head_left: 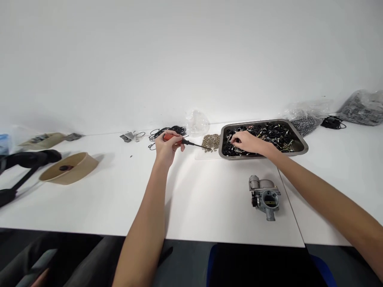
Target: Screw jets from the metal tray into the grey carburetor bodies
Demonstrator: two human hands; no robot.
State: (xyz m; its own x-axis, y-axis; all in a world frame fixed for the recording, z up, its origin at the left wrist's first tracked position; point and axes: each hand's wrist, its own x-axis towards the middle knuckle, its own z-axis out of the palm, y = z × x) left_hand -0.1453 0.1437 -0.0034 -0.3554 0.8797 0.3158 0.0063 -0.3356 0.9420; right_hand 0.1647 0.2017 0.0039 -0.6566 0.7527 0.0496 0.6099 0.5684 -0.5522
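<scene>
My left hand [166, 148] is closed around the orange handle of a screwdriver [172, 138]. The dark shaft points right, and its tip reaches a pile of small brass-coloured screws [211, 142] on a clear sheet. Over a metal tray [262, 157] full of small black parts [277, 135], my right hand [243, 141] has its fingers bent together among the parts. What those fingertips grip, if anything, is hidden. Nearer to me on the white table lies a grey metal carburetor [265, 196], apart from both hands.
Behind my left hand are black rings [176, 130] and a clear plastic bag [197, 122]. Bags of dark parts [363, 107] lie at the far right. A tan container [70, 169] stands left, beside a black stand-like object [24, 169]. A seam runs across the table [209, 199].
</scene>
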